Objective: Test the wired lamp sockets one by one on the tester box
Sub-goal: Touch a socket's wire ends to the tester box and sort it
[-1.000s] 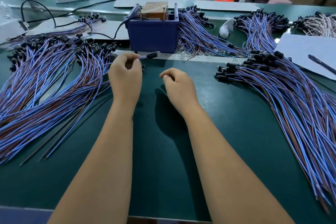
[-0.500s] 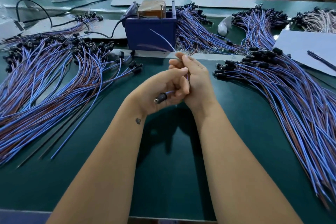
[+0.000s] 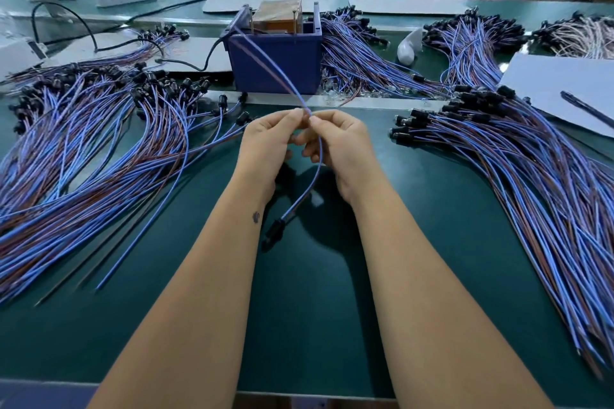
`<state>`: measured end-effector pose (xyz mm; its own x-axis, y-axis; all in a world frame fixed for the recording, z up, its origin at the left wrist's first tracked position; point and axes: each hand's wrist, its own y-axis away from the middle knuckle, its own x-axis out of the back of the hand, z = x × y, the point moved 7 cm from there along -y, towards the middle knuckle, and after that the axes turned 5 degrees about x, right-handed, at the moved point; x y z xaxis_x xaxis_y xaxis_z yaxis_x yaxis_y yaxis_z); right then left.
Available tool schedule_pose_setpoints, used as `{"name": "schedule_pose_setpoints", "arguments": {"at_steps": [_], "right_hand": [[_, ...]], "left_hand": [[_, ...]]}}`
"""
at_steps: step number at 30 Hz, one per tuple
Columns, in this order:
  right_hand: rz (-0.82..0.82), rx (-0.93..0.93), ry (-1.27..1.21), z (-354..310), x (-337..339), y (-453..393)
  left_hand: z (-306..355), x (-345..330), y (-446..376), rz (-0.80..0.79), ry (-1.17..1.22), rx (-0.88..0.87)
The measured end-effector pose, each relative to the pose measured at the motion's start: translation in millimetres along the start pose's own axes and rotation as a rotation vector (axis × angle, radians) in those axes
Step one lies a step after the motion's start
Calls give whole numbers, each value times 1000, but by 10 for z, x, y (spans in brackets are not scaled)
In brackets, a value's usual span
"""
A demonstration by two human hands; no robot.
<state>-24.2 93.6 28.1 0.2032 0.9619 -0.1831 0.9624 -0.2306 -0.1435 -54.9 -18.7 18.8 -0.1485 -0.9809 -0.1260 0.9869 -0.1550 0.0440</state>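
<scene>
I've drawn the wired socket [image 3: 274,232] out from the left pile; both hands, left [image 3: 269,143] and right [image 3: 335,143], now pinch its wires, ends raised toward the tester box [image 3: 275,60], socket dangling between my wrists.

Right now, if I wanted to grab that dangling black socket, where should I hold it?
Probably pinch the black socket around its barrel, coming from the right: it hangs free on its wire, and the left forearm blocks the other side.

A blue-and-brown wired socket [image 3: 273,232] dangles black end down, wires arcing to the blue tester box [image 3: 277,58].
</scene>
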Motion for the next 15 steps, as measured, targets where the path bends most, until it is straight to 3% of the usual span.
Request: {"name": "schedule_pose_setpoints", "arguments": {"at_steps": [6, 15], "right_hand": [[30, 83, 217, -8, -14, 19], [222, 52, 246, 24, 167, -9]], "left_hand": [[17, 43, 27, 65, -53, -40], [32, 285, -28, 236, -141, -82]]}}
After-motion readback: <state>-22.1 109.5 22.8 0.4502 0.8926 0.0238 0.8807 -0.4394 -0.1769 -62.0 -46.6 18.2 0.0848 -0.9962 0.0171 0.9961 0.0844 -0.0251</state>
